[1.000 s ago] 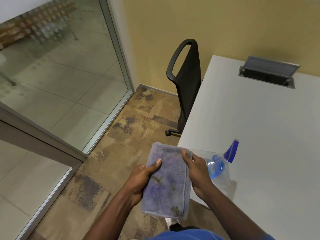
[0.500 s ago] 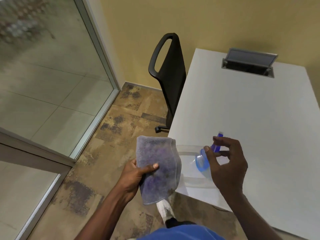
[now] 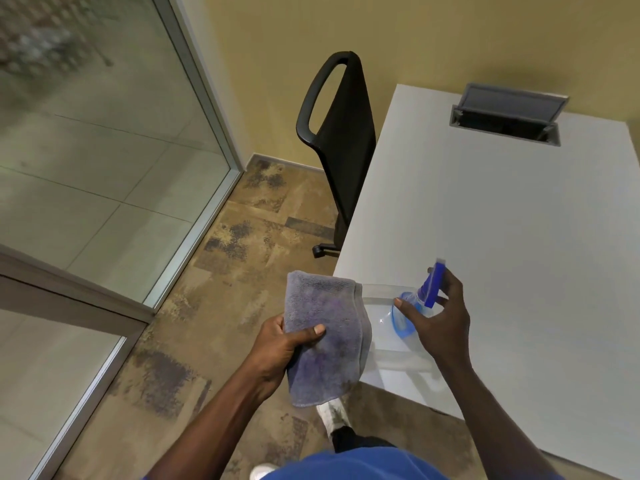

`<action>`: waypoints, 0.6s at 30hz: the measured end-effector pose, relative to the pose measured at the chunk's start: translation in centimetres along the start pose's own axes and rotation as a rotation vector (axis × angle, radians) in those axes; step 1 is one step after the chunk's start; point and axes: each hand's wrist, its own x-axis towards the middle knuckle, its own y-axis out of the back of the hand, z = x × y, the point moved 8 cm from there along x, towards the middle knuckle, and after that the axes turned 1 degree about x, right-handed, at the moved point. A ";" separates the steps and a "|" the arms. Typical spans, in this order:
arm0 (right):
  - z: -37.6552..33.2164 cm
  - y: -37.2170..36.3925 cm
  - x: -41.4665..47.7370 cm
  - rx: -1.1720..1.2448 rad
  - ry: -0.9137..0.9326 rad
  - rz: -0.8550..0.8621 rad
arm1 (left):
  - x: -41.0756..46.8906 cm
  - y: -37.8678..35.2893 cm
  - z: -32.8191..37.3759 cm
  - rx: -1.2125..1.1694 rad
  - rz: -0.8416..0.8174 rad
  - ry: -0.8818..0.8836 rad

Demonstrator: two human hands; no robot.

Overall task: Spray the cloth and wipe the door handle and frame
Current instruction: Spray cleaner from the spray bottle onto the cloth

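Left hand [image 3: 280,344] is gripping the folded grey cloth [image 3: 325,337], thumb pressing across its front face, fingers hidden behind it; cloth is hanging over the floor just off the near-left corner of the white table [image 3: 502,244], with darker purple-ish blotches showing on the face. Right hand [image 3: 438,320] is sitting at the spray bottle [image 3: 403,315], which is lying on its side on the table near that same corner, clear body pointing toward the cloth, blue trigger head [image 3: 433,285] sticking up. Thumb tip is touching the blue collar of the bottle, fingers are curling around behind the trigger head; hand is part-open, and I can't tell if it's actually clamping the bottle or just making contact, since the fingers are blocking that side. Cloth and bottle are just beside each other, cloth edge overlapping the clear body in view. Black office chair [image 3: 341,140] is standing against the table's left edge, back toward the yellow wall [image 3: 381,32]. 1 open cable hatch [image 3: 507,114] is sitting in the far end of the tabletop, lid tilting up. Glass partition with aluminium frame [image 3: 207,109] is running along the left; a second framed panel [image 3: 69,299] is sitting nearer, bottom left. Person's blue shirt [image 3: 346,465] and 1 white shoe [image 3: 332,417] are showing at the bottom edge. Floor is mottled brown carpet [image 3: 214,292].
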 end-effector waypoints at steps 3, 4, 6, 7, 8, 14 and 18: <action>1.1 -0.8 0.7 0.066 -0.046 -0.004 | 0.1 -0.2 0.0 0.002 -0.003 -0.002; 1.4 -1.0 1.0 0.085 -0.050 -0.007 | 0.2 -0.3 0.0 -0.004 -0.004 -0.003; 2.0 -1.2 1.5 0.108 -0.054 -0.008 | 0.3 -0.4 0.0 -0.015 -0.009 -0.004; 2.2 -1.3 1.7 0.125 -0.054 -0.007 | 0.3 -0.5 0.0 -0.018 -0.010 -0.006; 2.3 -1.4 1.9 0.146 -0.053 -0.008 | 0.3 -0.5 0.0 -0.023 -0.011 -0.008; 0.7 -2.3 2.6 0.143 0.020 -0.053 | 0.0 -0.6 0.2 -0.114 0.013 0.022; -2.2 -1.8 3.0 0.123 0.109 -0.156 | -0.3 0.2 0.5 -0.189 0.065 0.021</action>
